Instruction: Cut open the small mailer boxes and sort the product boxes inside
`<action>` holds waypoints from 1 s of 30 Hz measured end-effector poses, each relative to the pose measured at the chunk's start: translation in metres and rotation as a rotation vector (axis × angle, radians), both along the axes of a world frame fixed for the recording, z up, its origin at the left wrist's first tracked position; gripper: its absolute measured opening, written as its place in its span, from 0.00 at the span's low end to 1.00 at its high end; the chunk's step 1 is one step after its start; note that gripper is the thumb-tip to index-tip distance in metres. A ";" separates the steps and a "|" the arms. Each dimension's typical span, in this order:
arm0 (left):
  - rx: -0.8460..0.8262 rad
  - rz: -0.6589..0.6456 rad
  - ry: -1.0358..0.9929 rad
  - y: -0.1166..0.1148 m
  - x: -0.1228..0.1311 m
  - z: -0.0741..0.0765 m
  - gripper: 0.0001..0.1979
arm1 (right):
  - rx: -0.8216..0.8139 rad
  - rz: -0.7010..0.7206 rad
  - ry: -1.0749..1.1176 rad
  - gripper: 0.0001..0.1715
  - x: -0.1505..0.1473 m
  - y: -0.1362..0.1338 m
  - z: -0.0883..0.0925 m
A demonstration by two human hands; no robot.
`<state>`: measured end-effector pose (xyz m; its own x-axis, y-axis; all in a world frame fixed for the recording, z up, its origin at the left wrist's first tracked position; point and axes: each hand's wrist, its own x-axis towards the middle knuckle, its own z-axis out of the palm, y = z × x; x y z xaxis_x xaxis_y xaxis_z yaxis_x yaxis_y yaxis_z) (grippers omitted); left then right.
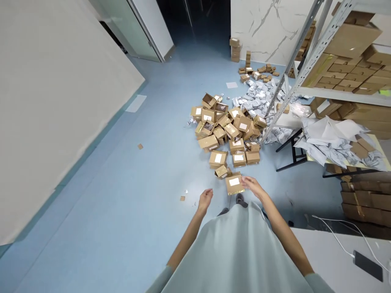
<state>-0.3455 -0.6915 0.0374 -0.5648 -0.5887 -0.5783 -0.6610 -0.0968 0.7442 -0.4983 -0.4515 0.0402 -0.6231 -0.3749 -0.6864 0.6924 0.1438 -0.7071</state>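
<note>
My left hand (205, 199) hangs in the air left of a brown cardboard box (234, 191), apart from it. Its fingers are loosely bent, and nothing shows in them. At the box's right edge is my right hand (250, 184), fingers stretched out and slightly blurred. Whether those fingertips touch the box cannot be made out. The box has a white label and shiny tape along its near edge, and appears just ahead of my shoe (240, 198). Right beyond it lies a smaller opened box (222, 171), and another labelled box (218, 158) lies farther off.
A heap of cardboard boxes (224, 122) covers the floor ahead, with grey plastic mailing bags (258, 97) behind. At right stand a metal shelf (305, 77) and a table with bags (336, 138). A phone (368, 265) on a cable lies on a white surface (330, 268).
</note>
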 end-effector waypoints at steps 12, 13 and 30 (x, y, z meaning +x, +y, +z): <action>0.158 -0.357 0.075 0.036 0.018 -0.045 0.08 | 0.050 -0.392 0.068 0.42 0.197 0.085 0.037; 0.183 -0.404 0.099 0.050 0.017 -0.044 0.09 | 0.054 -0.428 0.081 0.42 0.214 0.092 0.043; 0.676 -1.394 0.173 0.450 0.243 0.047 0.16 | 0.014 -1.191 0.438 0.35 0.542 0.319 0.097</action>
